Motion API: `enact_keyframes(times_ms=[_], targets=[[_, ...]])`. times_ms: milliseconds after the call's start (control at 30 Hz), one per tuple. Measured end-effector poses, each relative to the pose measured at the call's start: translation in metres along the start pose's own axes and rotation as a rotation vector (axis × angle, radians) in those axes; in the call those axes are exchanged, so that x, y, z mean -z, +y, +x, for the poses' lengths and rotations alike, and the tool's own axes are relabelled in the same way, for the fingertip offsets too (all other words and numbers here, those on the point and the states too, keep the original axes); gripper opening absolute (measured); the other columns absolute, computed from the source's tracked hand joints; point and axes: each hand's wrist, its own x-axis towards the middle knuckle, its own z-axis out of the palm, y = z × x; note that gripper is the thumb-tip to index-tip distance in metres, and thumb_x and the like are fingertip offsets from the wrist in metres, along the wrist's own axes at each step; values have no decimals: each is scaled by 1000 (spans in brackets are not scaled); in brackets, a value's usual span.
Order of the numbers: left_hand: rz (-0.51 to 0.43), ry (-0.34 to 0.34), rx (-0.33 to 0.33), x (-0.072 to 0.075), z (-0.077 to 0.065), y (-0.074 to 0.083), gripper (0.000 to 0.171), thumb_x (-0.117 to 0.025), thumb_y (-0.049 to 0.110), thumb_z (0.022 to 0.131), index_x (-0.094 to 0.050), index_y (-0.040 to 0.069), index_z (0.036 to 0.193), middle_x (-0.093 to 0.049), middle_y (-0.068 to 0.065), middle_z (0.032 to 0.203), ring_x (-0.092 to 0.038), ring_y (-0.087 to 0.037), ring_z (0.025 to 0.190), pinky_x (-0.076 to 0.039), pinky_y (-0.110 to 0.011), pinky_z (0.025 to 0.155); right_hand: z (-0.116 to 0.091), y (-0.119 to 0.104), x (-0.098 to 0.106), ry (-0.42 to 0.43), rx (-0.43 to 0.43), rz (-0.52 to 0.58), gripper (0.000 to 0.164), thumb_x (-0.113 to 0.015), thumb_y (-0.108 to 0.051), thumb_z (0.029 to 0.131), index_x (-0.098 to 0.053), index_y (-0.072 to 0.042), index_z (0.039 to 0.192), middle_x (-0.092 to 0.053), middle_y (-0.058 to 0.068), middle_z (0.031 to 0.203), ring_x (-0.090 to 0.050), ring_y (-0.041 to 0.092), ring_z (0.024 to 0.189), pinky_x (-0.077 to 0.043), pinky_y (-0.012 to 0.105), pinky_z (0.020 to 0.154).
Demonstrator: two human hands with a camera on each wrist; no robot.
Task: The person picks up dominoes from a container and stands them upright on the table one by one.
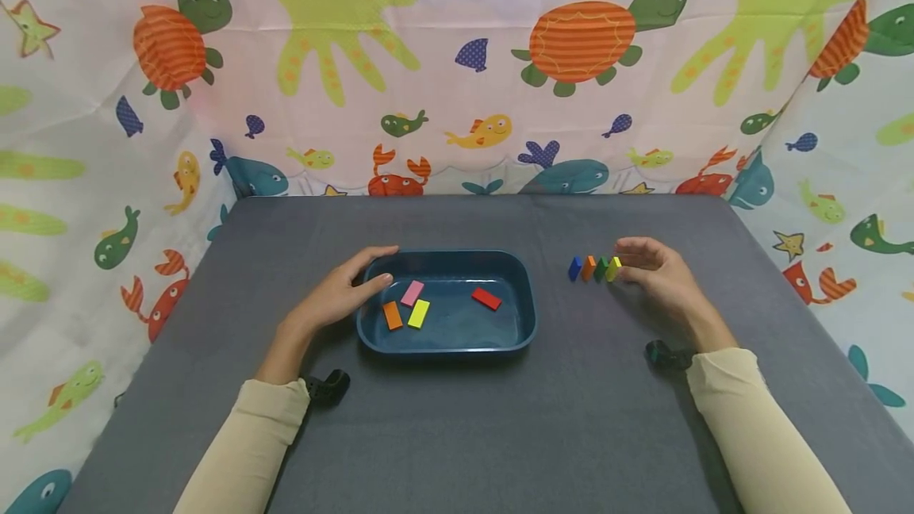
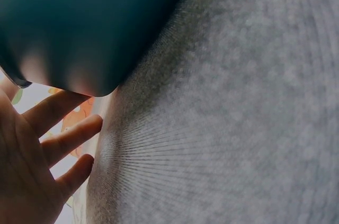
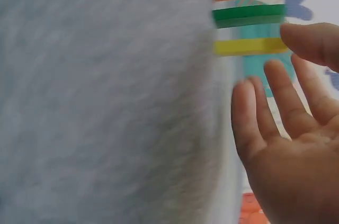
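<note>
A dark blue tray (image 1: 446,343) stands on the table, holding an orange block (image 1: 392,316), a pink block (image 1: 412,293), a yellow block (image 1: 419,314) and a red block (image 1: 487,299). My left hand (image 1: 336,292) rests against its left end, thumb over the rim and index finger along the far corner. In the left wrist view the other fingers (image 2: 71,140) are straight and spread. To the right, blue (image 1: 574,268), orange (image 1: 589,268), green (image 1: 601,268) and yellow (image 1: 614,269) blocks stand upright in a row. My right hand (image 1: 660,276) is at the yellow end, its thumb touching that block's top, fingers loosely extended.
A grey cloth (image 1: 457,435) covers the table. Printed fabric walls (image 1: 443,62) with sea animals rise behind it and at both sides. Dark wrist cameras (image 1: 328,389) sit on both wrists.
</note>
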Motion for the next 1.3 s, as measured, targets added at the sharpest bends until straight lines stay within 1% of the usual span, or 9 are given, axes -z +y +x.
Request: enact_keyframes(times_ms=[67,133,233,367,533,767,933,1100,1300], targets=[[6,0,-3,0,0,1,54,-59,44,102,-41,39,152,-41,-7,157,-57,-34,113,-55,-35,75,-4,-7,1,58,35,13,49,-67,-11,98,-51,-3,143,-62,-4,132,-57,-1,110,-50,11,85],[3,-2,-12,1,0,1,54,-60,47,101,-42,42,151,-42,-6,157,-58,-34,111,-55,-34,75,-8,-17,0,94,75,48,48,-66,-14,99,-51,-4,144,-61,-14,128,-56,2,114,-47,11,87],[0,1,-13,1,0,0,53,-60,44,101,-42,42,151,-41,-5,158,-55,-34,118,-55,-35,76,-10,-36,-7,97,144,117,47,-67,-15,99,-53,-5,143,-62,-14,129,-57,3,114,-45,10,89],[-3,1,-9,2,0,-1,52,-60,43,101,-42,42,151,-40,-6,159,-54,-35,120,-55,-34,74,-15,-63,-25,10,241,178,44,-66,-13,100,-54,-2,140,-66,-6,129,-60,9,116,-48,13,90],[-2,3,-2,2,0,-3,53,-60,44,101,-42,42,151,-42,-6,158,-55,-35,117,-54,-34,73,-18,-89,-57,-135,260,148,43,-67,-16,99,-56,-4,139,-64,11,135,-63,17,118,-55,20,85],[-7,2,-6,2,0,-4,54,-60,45,101,-41,41,152,-42,-7,156,-62,-33,95,-55,-35,69,-17,-114,-105,-292,297,98,45,-71,-17,96,-58,-9,138,-62,16,137,-60,34,123,-57,29,93],[-3,4,-4,1,1,-5,53,-60,45,101,-41,43,151,-41,-6,157,-60,-32,101,-56,-35,69,-13,-123,-130,-346,326,73,44,-72,-17,96,-59,-11,137,-62,16,136,-59,28,123,-53,45,99],[-4,6,-2,0,0,-3,53,-60,45,101,-41,44,151,-43,-6,154,-61,-29,88,-56,-35,69,-7,-128,-152,-393,335,25,44,-72,-20,96,-60,-11,137,-63,17,137,-59,32,126,-51,56,103],[4,4,0,1,-1,-1,52,-60,42,102,-41,44,151,-43,-7,155,-62,-30,93,-56,-34,69,-3,-132,-172,-425,287,-54,48,-75,-21,94,-59,-11,138,-62,18,138,-58,37,127,-49,59,105]])
